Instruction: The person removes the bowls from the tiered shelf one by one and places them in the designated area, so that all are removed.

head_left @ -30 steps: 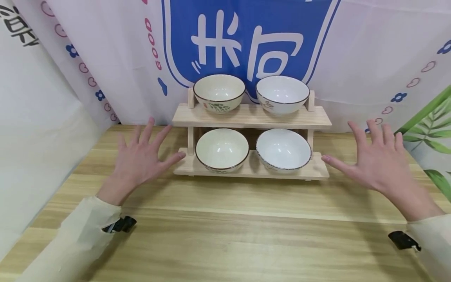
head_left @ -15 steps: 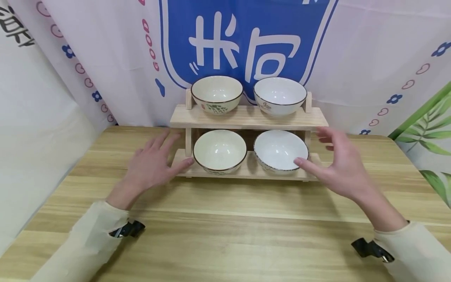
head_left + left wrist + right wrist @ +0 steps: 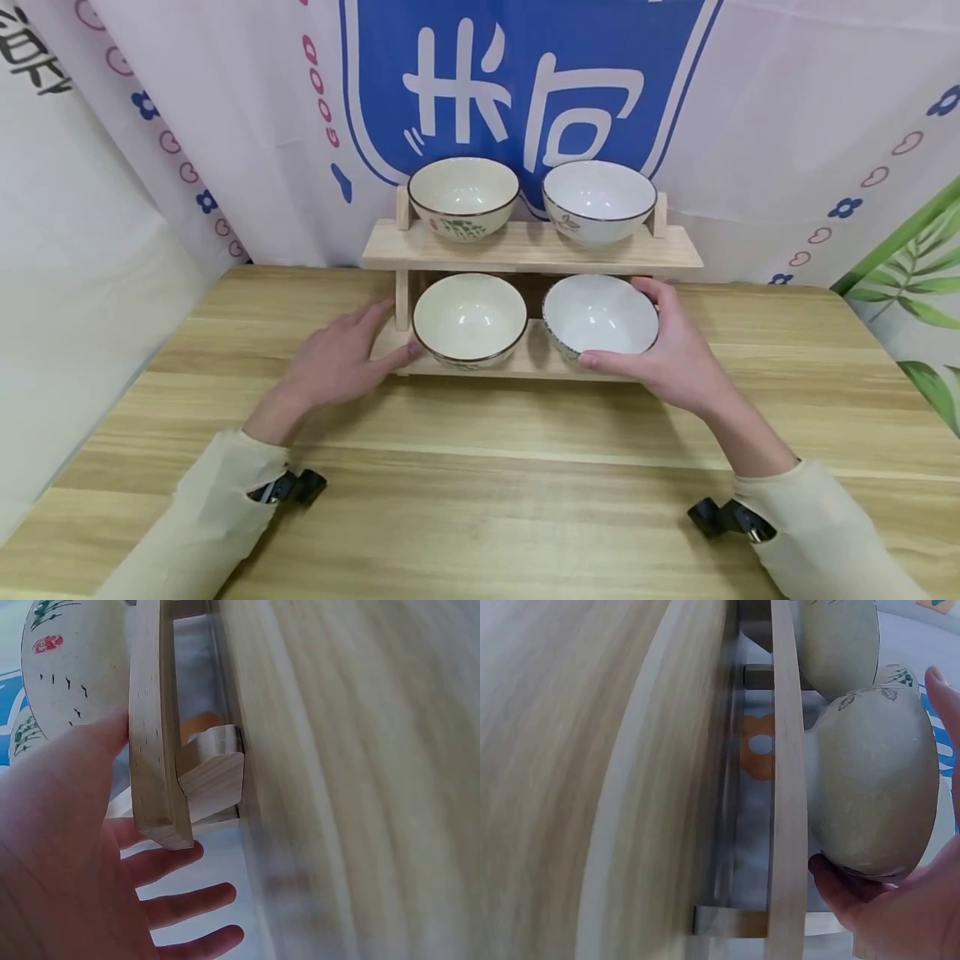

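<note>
Head view, table: long pale wooden table (image 3: pixel 480 467) lies under both hands.
Rack: two-tier pale wooden shelf rack (image 3: pixel 528 248) stands just beyond the fingertips of both hands, against a white and blue printed backdrop (image 3: pixel 525 83).
Upper bowls: cream glazed bowl with a green leaf print (image 3: pixel 463 193) and white glazed bowl with a dark rim (image 3: pixel 598 198) sit on the tier above the hands, untouched.
Right hand: right hand (image 3: pixel 667 354) is curled round the white dark-rimmed ceramic bowl on the lower tier (image 3: pixel 600 317), thumb at the near rim, fingers over the far right rim; the bowl sits directly left of its palm. The right wrist view shows fingers tucked under the bowl's base (image 3: pixel 870 802).
Left hand: left hand (image 3: pixel 337 358) lies flat and relaxed with fingers spread, holding nothing; its thumb tip touches the side of the cream ceramic bowl on the lower tier (image 3: pixel 469 321), just to its right, as the left wrist view (image 3: pixel 71 667) confirms.
Handling: these bowls are likely stiff, fairly heavy, smooth-glazed and breakable. A hold spanning the rim, or cupping the wall with support under the foot, seems safest.
</note>
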Tool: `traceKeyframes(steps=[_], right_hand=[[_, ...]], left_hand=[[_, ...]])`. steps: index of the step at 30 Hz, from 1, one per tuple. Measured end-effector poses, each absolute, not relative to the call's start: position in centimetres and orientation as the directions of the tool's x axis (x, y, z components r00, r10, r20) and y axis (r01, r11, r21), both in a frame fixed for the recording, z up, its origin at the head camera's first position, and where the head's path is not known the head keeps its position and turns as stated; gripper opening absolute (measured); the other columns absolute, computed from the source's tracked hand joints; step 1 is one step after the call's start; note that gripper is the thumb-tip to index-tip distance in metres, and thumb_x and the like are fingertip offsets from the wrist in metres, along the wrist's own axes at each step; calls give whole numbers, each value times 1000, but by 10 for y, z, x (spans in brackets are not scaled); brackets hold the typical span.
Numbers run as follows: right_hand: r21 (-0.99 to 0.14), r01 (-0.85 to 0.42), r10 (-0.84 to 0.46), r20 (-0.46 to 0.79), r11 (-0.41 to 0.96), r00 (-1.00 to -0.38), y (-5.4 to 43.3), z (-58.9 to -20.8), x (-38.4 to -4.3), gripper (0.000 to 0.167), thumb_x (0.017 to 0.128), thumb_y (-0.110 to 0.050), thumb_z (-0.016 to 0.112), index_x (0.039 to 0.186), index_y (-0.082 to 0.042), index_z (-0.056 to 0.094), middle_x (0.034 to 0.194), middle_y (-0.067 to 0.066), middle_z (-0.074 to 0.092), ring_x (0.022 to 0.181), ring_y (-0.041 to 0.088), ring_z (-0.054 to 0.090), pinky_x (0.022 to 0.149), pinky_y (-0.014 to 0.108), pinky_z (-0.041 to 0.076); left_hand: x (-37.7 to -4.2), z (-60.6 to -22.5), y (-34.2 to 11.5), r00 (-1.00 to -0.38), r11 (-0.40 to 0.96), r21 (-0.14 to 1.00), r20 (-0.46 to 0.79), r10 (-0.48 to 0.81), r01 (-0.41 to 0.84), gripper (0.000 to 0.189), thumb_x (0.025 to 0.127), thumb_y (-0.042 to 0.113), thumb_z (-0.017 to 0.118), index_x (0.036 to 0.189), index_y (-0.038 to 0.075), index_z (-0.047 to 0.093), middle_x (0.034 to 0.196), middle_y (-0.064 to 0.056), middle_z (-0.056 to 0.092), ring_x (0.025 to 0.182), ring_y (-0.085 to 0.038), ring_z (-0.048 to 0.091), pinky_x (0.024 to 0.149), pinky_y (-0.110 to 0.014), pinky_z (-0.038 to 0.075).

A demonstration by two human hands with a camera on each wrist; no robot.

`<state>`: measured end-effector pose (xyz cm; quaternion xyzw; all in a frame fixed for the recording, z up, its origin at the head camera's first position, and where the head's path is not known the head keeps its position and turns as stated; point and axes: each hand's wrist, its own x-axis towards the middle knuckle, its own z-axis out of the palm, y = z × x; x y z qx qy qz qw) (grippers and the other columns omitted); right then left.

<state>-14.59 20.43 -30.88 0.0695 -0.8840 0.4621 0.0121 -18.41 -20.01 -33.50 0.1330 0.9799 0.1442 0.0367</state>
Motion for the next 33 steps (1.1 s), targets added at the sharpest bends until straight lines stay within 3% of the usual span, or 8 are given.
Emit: traceKeyframes(steps=[6, 11, 18, 33], right_hand=[[-858, -62, -90, 19, 509, -996, 202, -312, -148, 134, 77, -34, 98, 170, -12, 4, 170, 21, 27, 147, 39, 43, 122, 60, 39], [-869, -48, -97, 0, 493, -995, 200, -315, -149, 141, 75, -31, 99, 171, -16, -3, 170, 21, 26, 147, 40, 43, 123, 60, 37], [-882, -51, -92, 8, 468, -996, 200, -317, -150, 143, 73, -28, 100, 171, -17, -3, 170, 20, 28, 148, 38, 41, 125, 59, 35], [-891, -64, -70, 36, 449, -997, 197, -323, -147, 135, 76, -30, 98, 171, -16, 3, 168, 20, 30, 144, 39, 47, 120, 57, 43]], left_hand=[[-186, -334, -200, -958, 915, 311, -38, 284, 259, 98, 100, 82, 38, 167, 11, 32, 167, -24, 41, 150, -52, 43, 117, -72, 40], [-188, -332, -207, -941, 875, 390, -55, 334, 288, 96, 101, 76, 46, 166, 8, 32, 168, -24, 39, 154, -49, 39, 122, -68, 36], [-191, -332, -215, -915, 815, 477, -52, 399, 328, 88, 104, 64, 55, 165, 5, 33, 168, -23, 40, 155, -48, 38, 125, -66, 34], [-189, -335, -217, -923, 821, 492, -84, 376, 290, 90, 103, 66, 57, 165, 5, 34, 167, -24, 41, 153, -48, 42, 123, -67, 37]])
